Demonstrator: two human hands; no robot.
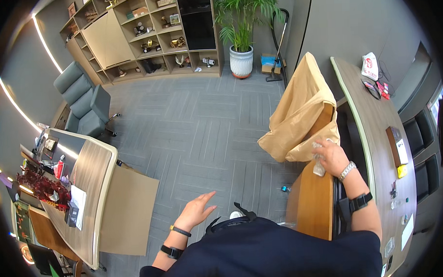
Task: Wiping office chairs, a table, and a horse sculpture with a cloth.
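My right hand [333, 157] grips a crumpled whitish wipe or tissue [319, 168] against the top of a long wooden piece of furniture [314, 201] on my right. A tan cloth cover [294, 117] drapes over that furniture's far part, folded back so some wood shows beneath. The wipe lies by the cover's near edge, and my fingers partly hide it. Over the grey floor, my left hand [194, 212] hangs with its fingers apart, holding nothing.
A desk with a pale rim [114, 157] stands left, with a flat brown board [129, 211] beside it. To the right runs a long table [380, 133] with small items. A grey armchair [83, 101], shelving [130, 42], a potted palm [241, 61] and a vacuum hose [282, 37] are farther off.
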